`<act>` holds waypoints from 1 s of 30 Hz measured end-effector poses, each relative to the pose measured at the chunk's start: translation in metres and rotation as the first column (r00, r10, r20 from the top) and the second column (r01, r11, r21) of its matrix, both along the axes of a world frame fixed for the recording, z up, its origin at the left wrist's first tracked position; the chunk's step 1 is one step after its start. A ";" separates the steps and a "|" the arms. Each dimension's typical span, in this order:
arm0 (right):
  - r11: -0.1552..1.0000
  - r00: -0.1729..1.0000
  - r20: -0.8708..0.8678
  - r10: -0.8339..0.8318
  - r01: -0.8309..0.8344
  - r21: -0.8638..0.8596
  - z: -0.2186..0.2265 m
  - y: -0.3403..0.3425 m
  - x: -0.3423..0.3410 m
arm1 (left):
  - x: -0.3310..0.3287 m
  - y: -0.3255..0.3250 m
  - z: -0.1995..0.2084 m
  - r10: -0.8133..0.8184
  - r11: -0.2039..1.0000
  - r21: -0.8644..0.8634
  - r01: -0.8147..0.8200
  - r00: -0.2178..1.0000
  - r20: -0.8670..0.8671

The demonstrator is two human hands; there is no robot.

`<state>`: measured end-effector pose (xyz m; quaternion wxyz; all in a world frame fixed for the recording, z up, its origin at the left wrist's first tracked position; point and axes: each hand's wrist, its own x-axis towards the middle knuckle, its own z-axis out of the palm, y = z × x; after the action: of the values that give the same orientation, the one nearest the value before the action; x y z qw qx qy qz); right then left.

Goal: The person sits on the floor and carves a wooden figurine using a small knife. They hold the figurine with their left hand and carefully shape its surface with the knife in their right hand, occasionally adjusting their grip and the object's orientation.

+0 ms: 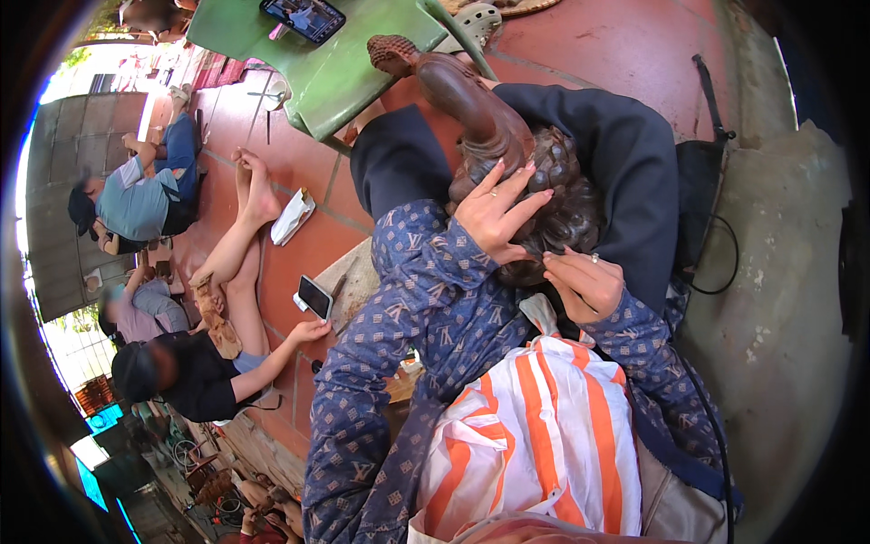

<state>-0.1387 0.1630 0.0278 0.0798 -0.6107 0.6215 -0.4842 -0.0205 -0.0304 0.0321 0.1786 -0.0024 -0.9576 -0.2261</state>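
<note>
A dark brown carved statue [471, 100] lies tilted between my thighs, its curl-covered head pointing away from me. Its base is wider, with rounded, petal-like carving. My left hand [494, 210], a ring on one finger, grips the carved base with fingers splayed over it and the thumb lower down. Close beside it, at the near end of the base, my right hand [587, 283] has its fingers drawn together against the carving. Whatever may be between those right fingertips is hidden.
Ahead stands a green plastic chair [353, 68] with a phone [304, 18] on it. To the left a person in black [204, 376] holds another phone [314, 297]; more people sit beyond. A white packet [293, 217] lies on red tiles. A black cable [711, 417] runs along my right side.
</note>
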 end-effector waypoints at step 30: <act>0.996 0.995 0.052 -0.088 0.088 0.012 0.004 0.003 -0.005 | -0.002 -0.004 -0.012 -0.011 1.000 -0.022 0.009 0.995 -0.100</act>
<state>-0.1441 0.1663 0.0317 0.0774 -0.5695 0.6478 -0.5000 -0.0225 -0.0346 0.0197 0.2250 -0.0202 -0.9499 -0.2162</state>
